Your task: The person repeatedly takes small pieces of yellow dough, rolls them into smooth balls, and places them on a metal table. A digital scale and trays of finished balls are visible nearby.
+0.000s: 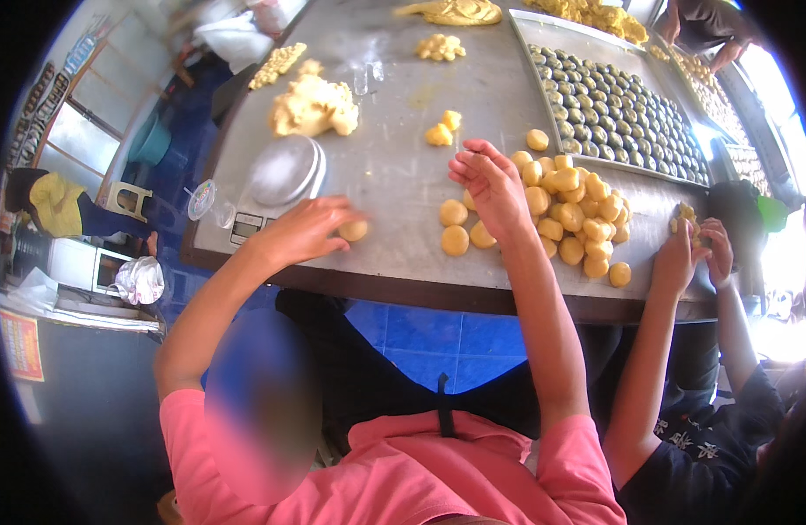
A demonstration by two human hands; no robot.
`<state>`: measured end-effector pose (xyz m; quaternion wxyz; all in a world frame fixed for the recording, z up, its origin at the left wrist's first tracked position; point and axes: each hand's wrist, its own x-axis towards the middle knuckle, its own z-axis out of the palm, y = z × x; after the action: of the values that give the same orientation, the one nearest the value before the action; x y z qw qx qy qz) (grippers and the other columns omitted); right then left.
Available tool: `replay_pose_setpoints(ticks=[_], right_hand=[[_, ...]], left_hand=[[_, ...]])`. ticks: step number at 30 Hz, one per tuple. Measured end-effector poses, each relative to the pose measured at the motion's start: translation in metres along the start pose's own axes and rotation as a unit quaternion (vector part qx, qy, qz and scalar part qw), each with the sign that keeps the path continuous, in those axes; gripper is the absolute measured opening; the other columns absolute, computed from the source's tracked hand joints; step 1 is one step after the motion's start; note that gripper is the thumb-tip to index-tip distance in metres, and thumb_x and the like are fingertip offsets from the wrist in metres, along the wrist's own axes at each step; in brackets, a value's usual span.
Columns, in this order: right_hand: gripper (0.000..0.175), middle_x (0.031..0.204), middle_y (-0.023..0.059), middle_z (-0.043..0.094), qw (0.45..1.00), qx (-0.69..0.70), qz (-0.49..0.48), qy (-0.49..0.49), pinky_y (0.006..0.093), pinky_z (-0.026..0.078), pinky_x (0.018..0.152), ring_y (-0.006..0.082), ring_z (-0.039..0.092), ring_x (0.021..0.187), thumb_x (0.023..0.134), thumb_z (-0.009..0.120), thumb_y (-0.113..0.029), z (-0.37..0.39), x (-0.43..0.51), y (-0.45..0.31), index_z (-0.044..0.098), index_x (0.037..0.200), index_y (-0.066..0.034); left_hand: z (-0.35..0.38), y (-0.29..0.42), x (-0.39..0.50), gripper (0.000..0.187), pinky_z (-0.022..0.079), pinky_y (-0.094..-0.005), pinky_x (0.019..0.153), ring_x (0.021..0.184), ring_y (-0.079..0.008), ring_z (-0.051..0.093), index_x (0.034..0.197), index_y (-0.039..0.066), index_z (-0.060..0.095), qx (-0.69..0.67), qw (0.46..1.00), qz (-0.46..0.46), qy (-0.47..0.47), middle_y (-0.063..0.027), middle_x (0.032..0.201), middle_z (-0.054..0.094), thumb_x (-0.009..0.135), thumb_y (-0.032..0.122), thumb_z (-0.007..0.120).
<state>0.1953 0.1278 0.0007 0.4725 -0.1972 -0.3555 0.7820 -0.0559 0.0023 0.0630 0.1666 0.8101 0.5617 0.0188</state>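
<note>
My left hand [306,230] is low over the steel tabletop, near its front edge. Its blurred fingers and thumb curve beside a round yellow dough ball [352,230]; whether they grip it is unclear. Raised above the table, my right hand [488,184] has loosely bent fingers, slightly apart, with nothing seen in them. Behind and right of that wrist lies a heap of dough balls [577,207], partly hidden by my forearm. Two small yellow dough pieces [444,129] rest just beyond my right fingertips. A digital scale [285,170] with a round pan stands beyond my left hand.
A large pale dough lump [314,105] sits behind the scale. A metal tray [556,125] holds rows of dark filled pieces. A plastic cup [201,200] stands at the left edge. At right, a co-worker's hands [695,249] handle dough. Another person [58,203] is at far left.
</note>
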Motion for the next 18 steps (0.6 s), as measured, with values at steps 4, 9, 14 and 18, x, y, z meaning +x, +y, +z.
replay_pose_setpoints(ticks=[4,9,14,18], right_hand=[[0.025,0.094,0.0101,0.062,1.0,-0.009,0.002,-0.004,0.0345,0.05,0.088,0.0207,0.063,0.09,0.092,0.053,-0.007,-0.0006,0.0005,0.001,0.052,0.114,0.0044],[0.025,0.094,0.01,0.062,1.0,-0.011,0.0,0.001,0.0345,0.051,0.086,0.0202,0.063,0.089,0.092,0.052,-0.007,-0.0008,-0.0005,-0.0011,0.052,0.115,0.0042],[0.024,0.094,0.0094,0.062,1.0,-0.009,-0.002,0.003,0.0337,0.051,0.085,0.02,0.063,0.089,0.092,0.053,-0.007,-0.0019,-0.0005,-0.0008,0.052,0.114,0.0042],[0.016,0.09,0.0058,0.066,1.0,-0.006,-0.003,-0.006,0.0299,0.052,0.081,0.0169,0.066,0.086,0.093,0.053,-0.008,-0.0029,0.0006,-0.0001,0.056,0.108,-0.0022]], left_hand=[[0.0006,-0.0011,-0.0031,0.047,0.05,-0.0398,0.081,0.092,-0.0316,0.063,0.11,0.006,0.067,0.007,1.0,-0.026,0.003,-0.0106,0.099,0.065,0.068,0.022,0.08],[0.0006,-0.0057,0.0012,0.044,0.05,-0.0391,0.082,0.092,-0.0307,0.063,0.11,0.006,0.067,-0.031,0.999,0.024,-0.011,-0.0101,0.102,0.065,0.07,0.019,0.078],[-0.0001,-0.0073,-0.002,0.043,0.05,-0.0415,0.083,0.094,-0.0334,0.061,0.113,0.007,0.065,-0.037,0.998,0.038,-0.014,-0.0114,0.104,0.063,0.072,0.014,0.076],[-0.0004,-0.0055,-0.0053,0.04,0.05,-0.0426,0.083,0.093,-0.0345,0.061,0.113,0.007,0.064,-0.029,0.999,0.029,-0.016,-0.0121,0.102,0.062,0.074,0.011,0.074]])
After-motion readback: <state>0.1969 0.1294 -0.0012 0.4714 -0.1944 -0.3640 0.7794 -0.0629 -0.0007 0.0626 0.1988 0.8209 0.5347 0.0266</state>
